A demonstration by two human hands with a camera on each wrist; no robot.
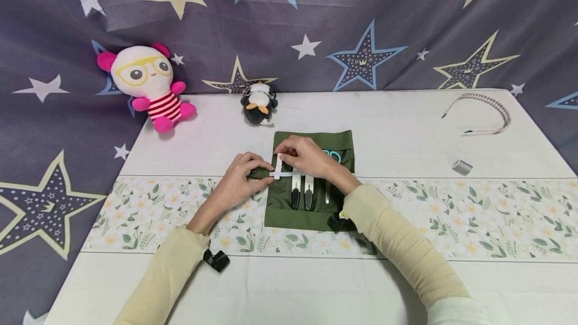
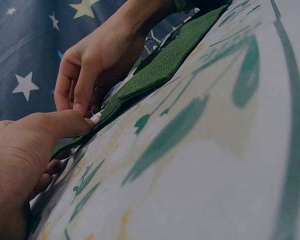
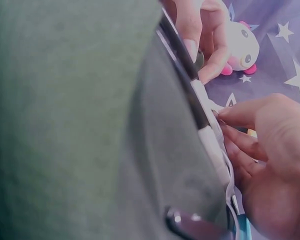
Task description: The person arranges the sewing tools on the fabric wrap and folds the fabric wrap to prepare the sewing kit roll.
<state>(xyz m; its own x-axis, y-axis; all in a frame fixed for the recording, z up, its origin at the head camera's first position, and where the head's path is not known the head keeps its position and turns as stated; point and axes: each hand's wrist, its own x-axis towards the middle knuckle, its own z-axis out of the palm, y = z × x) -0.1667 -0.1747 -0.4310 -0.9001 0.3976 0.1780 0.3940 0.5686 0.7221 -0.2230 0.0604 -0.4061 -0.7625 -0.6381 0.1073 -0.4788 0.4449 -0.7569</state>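
In the head view, the green pouch (image 1: 289, 218) lies spread on the table (image 1: 316, 285) in front of the person, and the slim white tool (image 1: 278, 167) is at its left margin, with its long axis running away from the person and crossing the white elastic band (image 1: 287, 173) almost squarely. The right hand (image 1: 308, 157) pinches the tool's far end between thumb and fingers, so the rest of the tool points back toward the person from that grip. The left hand (image 1: 235, 180) is at the pouch's left edge, thumb and fingertips beside the tool's near end; both hands are about equally close. To the tool's right are two black-and-white tools (image 1: 302, 190) and teal-handled scissors (image 1: 334, 156), the latter partly covered by the right hand. White against white, whether the tool passes under or over the band is hard to tell. In the left wrist view, the left thumb lies above the cloth edge with fingers beneath, gripping it, while the right fingertips meet just beyond; the tool itself is almost wholly hidden. In the right wrist view, the right fingers are bunched together at the band, blurred cloth fills the left side, and the dark shiny object (image 3: 194, 224) at the bottom is cut off and too soft to identify.
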